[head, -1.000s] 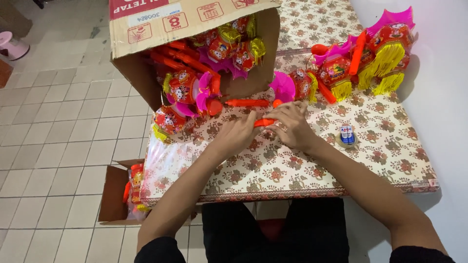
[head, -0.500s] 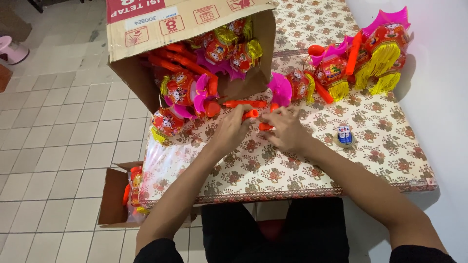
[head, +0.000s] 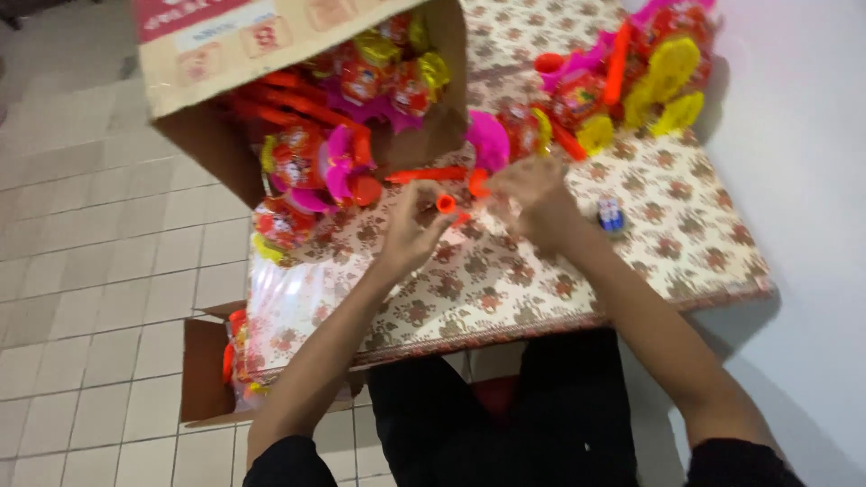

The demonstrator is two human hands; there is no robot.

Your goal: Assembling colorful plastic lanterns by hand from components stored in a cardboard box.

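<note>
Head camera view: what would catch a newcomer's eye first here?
Probably the big cardboard box tipped on its side at the table's far left, spilling bright orange, pink and yellow packaged toys onto the flowered tablecloth. In the middle, the left hand and right hand meet around a small orange tube. Another heap of toys sits by the white wall.

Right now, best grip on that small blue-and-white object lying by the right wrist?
Probably pinch the small blue-and-white object across its narrow sides, coming straight down from above. It sits alone on the patterned tablecloth, apart from the toy pile, with bare cloth on its wall side. The right hand and forearm crowd its other side, so approach from the wall side. Its exact shape is too small to tell.
</note>
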